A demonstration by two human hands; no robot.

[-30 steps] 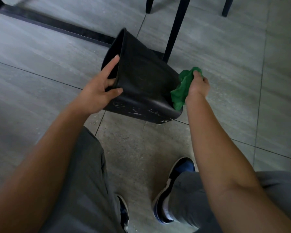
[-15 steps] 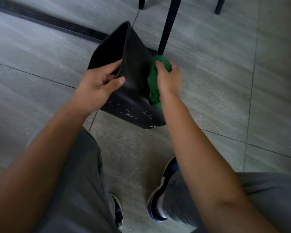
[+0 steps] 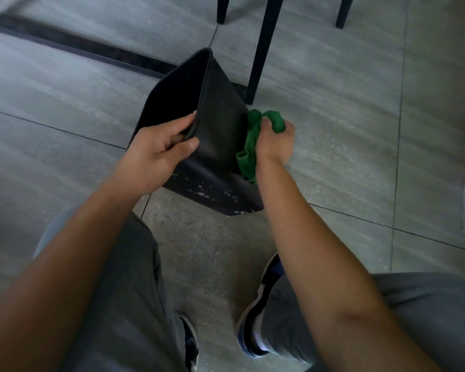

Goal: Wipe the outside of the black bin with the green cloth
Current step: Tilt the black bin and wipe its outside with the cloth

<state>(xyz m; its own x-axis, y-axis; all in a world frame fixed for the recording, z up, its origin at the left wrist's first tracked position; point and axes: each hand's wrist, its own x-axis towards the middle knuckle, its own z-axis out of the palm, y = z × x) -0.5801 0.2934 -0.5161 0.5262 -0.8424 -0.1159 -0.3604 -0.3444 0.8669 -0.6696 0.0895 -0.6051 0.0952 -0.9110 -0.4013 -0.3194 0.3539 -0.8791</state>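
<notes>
Head cam view, looking straight down at a black bin (image 3: 220, 146) tipped over on a grey tiled floor (image 3: 346, 130), its open mouth facing away and to the left, its scuffed bottom edge nearest the person. Pretty beat up down there, lots of pale chips and specks.

The left hand (image 3: 159, 151) is clamped on the bin's rim, thumb on the outer wall and fingers curled over the edge to the inside. The right hand (image 3: 275, 140) is a closed fist around a bunched green cloth (image 3: 249, 154), pressed against the bin's right-hand outer wall, with a bit of cloth poking out above the knuckles and a tail hanging toward the bin's base.

Just behind the bin's far right corner a thin black chair leg (image 3: 261, 49) comes down to the floor, really close to the cloth hand. Two more dark legs sit farther back from the bin. A dark strip (image 3: 78, 48) runs along the floor behind the bin's mouth. Closer than the bin: grey trousers (image 3: 124, 291) and a dark sneaker with white trim (image 3: 258, 304).
</notes>
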